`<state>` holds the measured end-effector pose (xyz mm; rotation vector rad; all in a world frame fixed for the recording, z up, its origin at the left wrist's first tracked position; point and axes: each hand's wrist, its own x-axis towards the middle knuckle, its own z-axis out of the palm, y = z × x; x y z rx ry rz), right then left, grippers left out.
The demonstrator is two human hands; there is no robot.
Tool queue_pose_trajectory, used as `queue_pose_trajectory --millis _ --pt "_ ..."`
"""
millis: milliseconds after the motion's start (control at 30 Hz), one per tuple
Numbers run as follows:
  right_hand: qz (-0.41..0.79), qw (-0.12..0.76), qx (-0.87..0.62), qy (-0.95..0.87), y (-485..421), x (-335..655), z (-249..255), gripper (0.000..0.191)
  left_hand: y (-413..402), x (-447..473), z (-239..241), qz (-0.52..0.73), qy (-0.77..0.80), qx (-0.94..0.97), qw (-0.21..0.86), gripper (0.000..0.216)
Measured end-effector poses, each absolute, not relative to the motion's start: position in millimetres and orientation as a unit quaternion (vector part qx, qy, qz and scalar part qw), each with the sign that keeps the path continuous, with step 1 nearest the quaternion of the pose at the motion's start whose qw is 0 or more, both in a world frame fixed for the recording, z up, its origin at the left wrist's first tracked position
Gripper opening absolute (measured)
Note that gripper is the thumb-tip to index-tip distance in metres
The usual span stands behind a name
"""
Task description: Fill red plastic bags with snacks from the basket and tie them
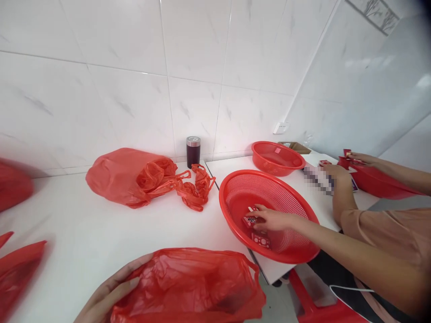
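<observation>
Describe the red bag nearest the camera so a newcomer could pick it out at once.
On the white table, look to the near edge, in front of the big red mesh basket. The red plastic bag there touches the left hand; the bunched bags lie far back by the dark jar, untouched.

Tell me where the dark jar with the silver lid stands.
In the head view, the dark jar stands centre, at the back of the white table against the tiled wall, just right of the stuffed red bag.
</observation>
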<state>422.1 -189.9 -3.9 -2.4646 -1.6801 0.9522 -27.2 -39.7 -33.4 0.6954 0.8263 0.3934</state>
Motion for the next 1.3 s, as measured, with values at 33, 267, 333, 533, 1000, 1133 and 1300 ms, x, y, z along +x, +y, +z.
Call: queue_pose_trajectory --millis 33,267,333,533,1000,1133,1300 --pt "0.322 0.009 -0.784 -0.531 -201 421 -4 0.068 -39 -26 -34 0.182 0.391 0.332 0.839 0.052" --pt "0.254 0.079 -0.805 -0.530 -220 396 -18 0.064 -34 -15 -37 0.158 0.388 0.351 0.838 0.056" --pt "0.243 0.124 -0.796 -0.541 -211 398 -21 0.040 -36 -11 -33 0.166 0.391 0.354 0.833 0.057" --pt "0.232 0.189 -0.797 -0.525 -179 415 6 0.038 -49 1 -4 0.246 0.441 0.374 0.778 0.055" --pt "0.318 0.154 -0.575 -0.738 -117 216 38 0.067 -48 -6 0 0.251 0.357 0.517 0.736 0.066" --pt "0.178 0.167 -0.617 -0.748 -124 227 46 0.051 -38 -30 -9 0.235 0.390 0.647 0.611 0.059" --pt "-0.026 0.063 -0.704 -0.707 -149 250 52 0.045 -50 -45 -5 0.275 0.453 0.807 0.259 0.043"
